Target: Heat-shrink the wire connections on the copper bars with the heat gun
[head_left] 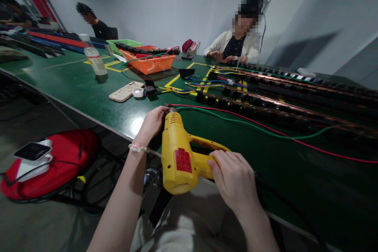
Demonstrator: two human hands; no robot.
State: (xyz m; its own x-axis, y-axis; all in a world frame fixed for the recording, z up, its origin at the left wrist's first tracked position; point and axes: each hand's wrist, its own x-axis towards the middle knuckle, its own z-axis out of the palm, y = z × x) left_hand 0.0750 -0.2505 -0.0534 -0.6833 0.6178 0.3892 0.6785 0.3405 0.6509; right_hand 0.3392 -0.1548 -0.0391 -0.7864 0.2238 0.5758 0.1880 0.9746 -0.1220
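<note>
A yellow heat gun (177, 157) points away from me over the near edge of the green table (73, 82). My right hand (233, 177) is wrapped round its handle. My left hand (152, 122) is closed beside the nozzle, pinching the ends of a red wire (265, 130) and a green wire (254, 126) right at the nozzle's mouth. Both wires run off to the right across the table. A pale bracelet sits on my left wrist.
Long black socket strips with copper rails (295, 98) lie across the right. Further back are an orange basket (150, 63), a plastic bottle (95, 60), a cream remote (125, 91) and a tape roll (138, 92). A person in white (236, 45) works opposite. A red bag (56, 161) sits on the floor.
</note>
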